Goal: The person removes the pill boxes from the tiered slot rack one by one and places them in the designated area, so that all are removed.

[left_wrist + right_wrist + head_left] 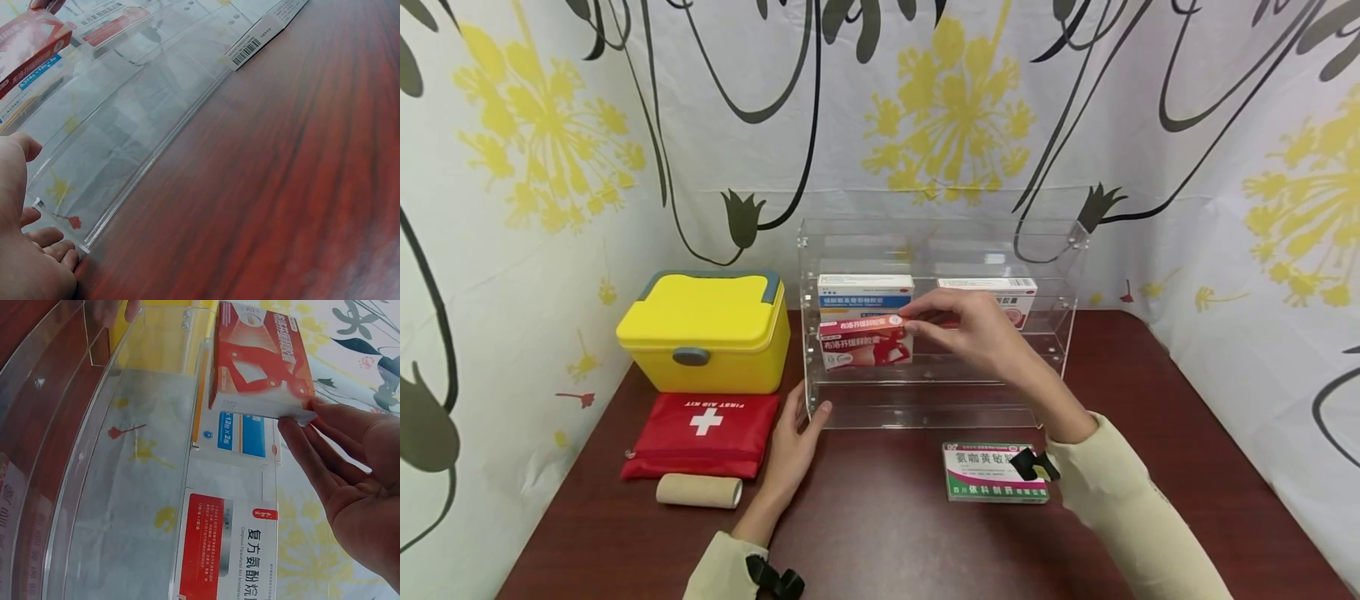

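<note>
In the head view my right hand (977,329) pinches a red medicine box (867,342) by its right end, between thumb and fingers. The box is in front of a blue-and-white medicine box (866,293) in a clear acrylic display rack (925,417); the right wrist view shows the red box (262,362) tilted. A white-and-red medicine box (228,544) stands farther along the same tier, partly behind my hand in the head view. My left hand (792,442) grips the rack's lower left side edge, thumb at the front; in the left wrist view its fingers (47,236) curl by that corner.
A green-and-white medicine box (992,473) lies on the table before the rack. To the left are a yellow lidded case (703,333), a red first aid pouch (703,437) and a cardboard tube (698,491). Patterned cloth (880,150) hangs behind and at both sides.
</note>
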